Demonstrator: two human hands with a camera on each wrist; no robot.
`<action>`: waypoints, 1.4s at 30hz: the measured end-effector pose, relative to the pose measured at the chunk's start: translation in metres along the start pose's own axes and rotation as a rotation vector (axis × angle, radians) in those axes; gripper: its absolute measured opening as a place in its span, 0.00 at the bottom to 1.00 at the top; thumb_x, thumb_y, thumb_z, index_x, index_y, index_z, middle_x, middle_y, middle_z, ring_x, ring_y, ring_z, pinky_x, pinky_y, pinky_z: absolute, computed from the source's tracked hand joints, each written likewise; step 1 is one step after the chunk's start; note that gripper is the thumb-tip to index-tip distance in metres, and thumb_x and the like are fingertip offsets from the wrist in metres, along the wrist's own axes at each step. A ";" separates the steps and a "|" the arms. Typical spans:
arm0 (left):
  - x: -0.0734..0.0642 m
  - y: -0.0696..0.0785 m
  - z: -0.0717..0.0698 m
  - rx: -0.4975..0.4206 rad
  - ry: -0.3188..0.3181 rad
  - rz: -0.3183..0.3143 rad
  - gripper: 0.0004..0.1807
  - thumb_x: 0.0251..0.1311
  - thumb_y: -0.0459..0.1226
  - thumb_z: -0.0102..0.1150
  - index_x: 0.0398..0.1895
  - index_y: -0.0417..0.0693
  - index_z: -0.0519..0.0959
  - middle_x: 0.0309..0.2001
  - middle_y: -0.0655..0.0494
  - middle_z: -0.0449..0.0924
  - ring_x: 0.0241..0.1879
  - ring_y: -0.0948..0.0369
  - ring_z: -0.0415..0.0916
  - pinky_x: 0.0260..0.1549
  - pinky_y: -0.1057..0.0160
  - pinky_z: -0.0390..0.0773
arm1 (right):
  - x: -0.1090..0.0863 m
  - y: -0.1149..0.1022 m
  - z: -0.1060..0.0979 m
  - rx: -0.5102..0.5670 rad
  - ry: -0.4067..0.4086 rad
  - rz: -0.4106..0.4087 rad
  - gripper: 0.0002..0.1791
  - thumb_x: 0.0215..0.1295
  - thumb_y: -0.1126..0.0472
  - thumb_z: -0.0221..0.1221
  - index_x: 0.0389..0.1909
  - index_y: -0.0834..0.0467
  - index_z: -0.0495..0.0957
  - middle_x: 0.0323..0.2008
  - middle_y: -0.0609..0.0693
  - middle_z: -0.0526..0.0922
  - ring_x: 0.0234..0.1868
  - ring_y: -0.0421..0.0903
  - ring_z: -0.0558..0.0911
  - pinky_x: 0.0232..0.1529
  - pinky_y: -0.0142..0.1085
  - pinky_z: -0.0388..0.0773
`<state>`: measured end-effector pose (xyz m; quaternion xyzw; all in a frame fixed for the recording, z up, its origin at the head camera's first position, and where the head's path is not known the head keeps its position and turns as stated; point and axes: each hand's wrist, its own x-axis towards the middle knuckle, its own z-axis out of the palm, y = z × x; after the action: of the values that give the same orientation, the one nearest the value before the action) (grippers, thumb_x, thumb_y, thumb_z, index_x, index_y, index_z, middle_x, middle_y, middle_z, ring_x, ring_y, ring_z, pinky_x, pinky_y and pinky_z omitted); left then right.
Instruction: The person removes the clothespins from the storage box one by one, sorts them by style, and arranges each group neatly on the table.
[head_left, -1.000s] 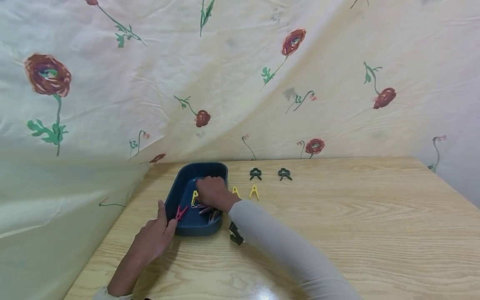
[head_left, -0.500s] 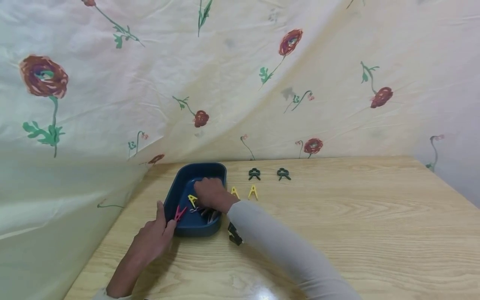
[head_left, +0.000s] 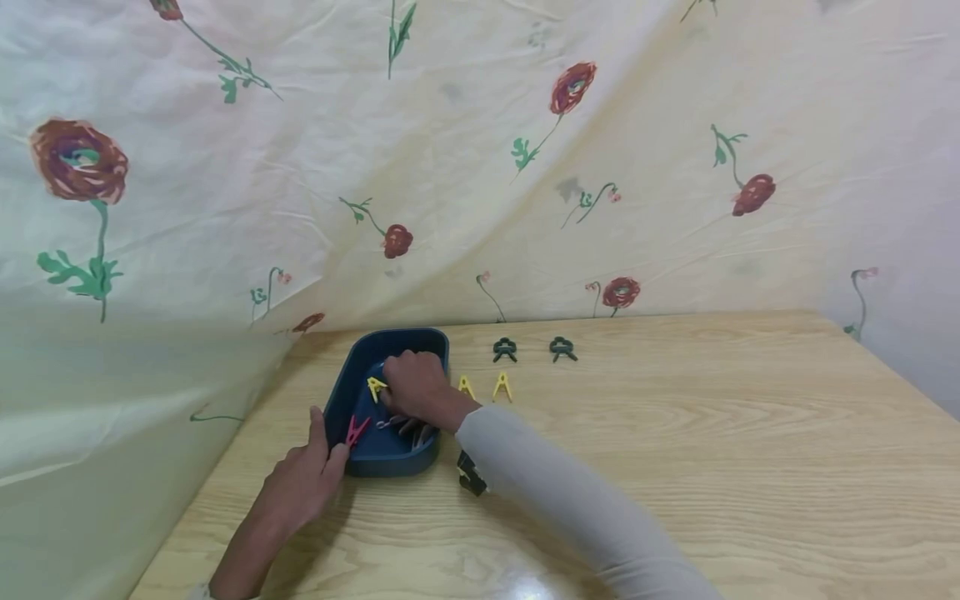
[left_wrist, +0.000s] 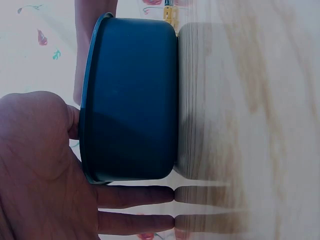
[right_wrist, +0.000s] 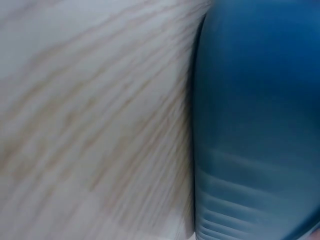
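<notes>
A dark blue plastic tray (head_left: 391, 467) sits at the left of the table. My left hand (head_left: 302, 482) holds its near left corner; in the left wrist view two straight fingers (left_wrist: 135, 196) extend down past the tray's side, with the thumb at the rim. Inside the tray my right hand (head_left: 415, 382) is curled, and a yellow plastic clothespin (head_left: 376, 387) shows at its fingertips. Its underside is hidden. A pink clothespin (head_left: 356, 431) leans by the tray's left wall. Below my right hand lie several dark, slim clips (head_left: 417, 433), partly hidden. The right wrist view shows mainly the tray's outer wall (right_wrist: 255, 120).
Right of the tray stand two dark green spring clamps (head_left: 505, 349) in a row. Nearer are two yellow clothespins (head_left: 502, 386). A black clip (head_left: 470, 473) lies partly under my right sleeve (head_left: 555, 483). A flowered cloth (head_left: 480, 167) hangs behind the wooden table (head_left: 712, 433).
The yellow clothespin at my right fingertips has tilted and shifted left and away, along with a slight leftward move of my right hand. My left hand keeps its place on the tray.
</notes>
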<state>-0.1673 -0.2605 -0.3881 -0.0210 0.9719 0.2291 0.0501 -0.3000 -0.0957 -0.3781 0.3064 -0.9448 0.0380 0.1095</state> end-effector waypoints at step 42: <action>-0.002 0.000 -0.004 0.015 -0.010 0.025 0.43 0.76 0.50 0.35 0.77 0.30 0.31 0.67 0.20 0.59 0.46 0.41 0.76 0.30 0.52 0.70 | -0.014 0.023 -0.009 0.083 0.276 -0.019 0.26 0.63 0.54 0.61 0.08 0.49 0.61 0.09 0.40 0.58 0.12 0.38 0.61 0.17 0.31 0.55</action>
<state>-0.1658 -0.2620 -0.3843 -0.0074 0.9735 0.2227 0.0521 -0.3009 -0.0685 -0.3731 0.3112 -0.9155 0.1177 0.2260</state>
